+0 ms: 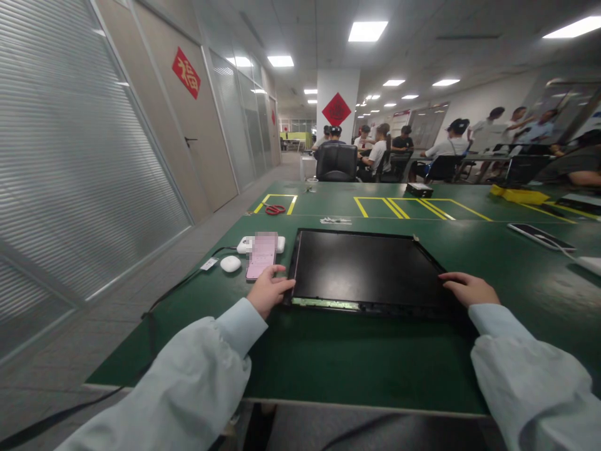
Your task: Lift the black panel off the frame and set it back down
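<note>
A black LCD screen panel lies face up over the green table, with a pale green circuit strip showing along its near edge at the left. My left hand grips the panel's near left corner, its fingers partly tucked under the edge. On the opposite side my right hand holds the right edge, fingertips on the rim and thumb hidden. Just beyond my left hand is a phone with a pinkish lit screen, leaning on a white power strip. A white rounded case sits to its left.
On the green table are red-handled scissors, a small clear packet, a black box, a yellow tray and another phone with a cable. A black cord crosses the left edge. Several people sit farther back.
</note>
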Tool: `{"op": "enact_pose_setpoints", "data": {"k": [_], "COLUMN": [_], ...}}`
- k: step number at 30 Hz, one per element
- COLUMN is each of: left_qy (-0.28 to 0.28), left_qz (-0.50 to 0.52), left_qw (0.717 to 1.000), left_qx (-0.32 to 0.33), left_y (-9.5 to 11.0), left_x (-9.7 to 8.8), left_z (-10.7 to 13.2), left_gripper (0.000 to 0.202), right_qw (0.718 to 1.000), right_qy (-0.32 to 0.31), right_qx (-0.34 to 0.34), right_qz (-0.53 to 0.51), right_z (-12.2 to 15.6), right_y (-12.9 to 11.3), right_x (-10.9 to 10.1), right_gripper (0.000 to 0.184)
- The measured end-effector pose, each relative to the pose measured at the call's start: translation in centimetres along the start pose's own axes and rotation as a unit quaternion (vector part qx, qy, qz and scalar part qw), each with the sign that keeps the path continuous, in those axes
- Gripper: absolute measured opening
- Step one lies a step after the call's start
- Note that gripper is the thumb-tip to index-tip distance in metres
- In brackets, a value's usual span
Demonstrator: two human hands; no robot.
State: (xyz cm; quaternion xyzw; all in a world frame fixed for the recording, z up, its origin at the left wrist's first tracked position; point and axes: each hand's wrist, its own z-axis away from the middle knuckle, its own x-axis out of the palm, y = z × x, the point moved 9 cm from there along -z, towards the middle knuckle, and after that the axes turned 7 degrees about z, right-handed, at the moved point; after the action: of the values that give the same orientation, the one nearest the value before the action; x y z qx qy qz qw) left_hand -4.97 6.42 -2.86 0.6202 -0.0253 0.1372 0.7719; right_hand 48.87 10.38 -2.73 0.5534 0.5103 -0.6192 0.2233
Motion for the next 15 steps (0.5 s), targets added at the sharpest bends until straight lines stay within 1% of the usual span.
{"op": "enact_pose_setpoints", "data": {"k": [2, 5, 8, 11, 13, 15], "left_qy": [0.011, 0.021, 0.038, 0.043, 0.032, 0.004], "left_qz": [0.077, 0.121, 0.119, 0.103, 0.102, 0.118], "left_qw": [0.996, 0.989, 0.989, 0.991, 0.991, 0.99], "left_qx": [-0.046, -0.078, -0.083, -0.076, -0.074, -0.075], "left_y": [-0.9, -1.5, -1.7, -1.8, -1.9, -1.9], "left_x": [0.3, 0.7, 0.6, 0.6, 0.9, 1.4], "left_z": [0.3, 0.7, 0.8, 0.9, 0.9, 0.8], "left_gripper": [0.05, 0.047, 0.052, 0.058, 0.058, 0.054], "right_qw": [1.0, 1.0, 1.0, 1.0, 0.999, 0.999], "right_qy": [0.004, 0.006, 0.009, 0.022, 0.03, 0.028], "right_qx": [0.001, 0.0, -0.001, -0.012, -0.021, -0.022], "right_qz": [-0.002, -0.007, -0.007, -0.004, -0.005, -0.007], "right_z": [0.0, -0.1, -0.3, -0.5, -0.5, -0.5], "right_y": [0.0, 0.2, 0.5, 0.5, 0.5, 0.5], "right_x": [0.0, 0.1, 0.2, 0.2, 0.2, 0.2], "right_gripper": [0.028, 0.028, 0.028, 0.027, 0.026, 0.025]}}
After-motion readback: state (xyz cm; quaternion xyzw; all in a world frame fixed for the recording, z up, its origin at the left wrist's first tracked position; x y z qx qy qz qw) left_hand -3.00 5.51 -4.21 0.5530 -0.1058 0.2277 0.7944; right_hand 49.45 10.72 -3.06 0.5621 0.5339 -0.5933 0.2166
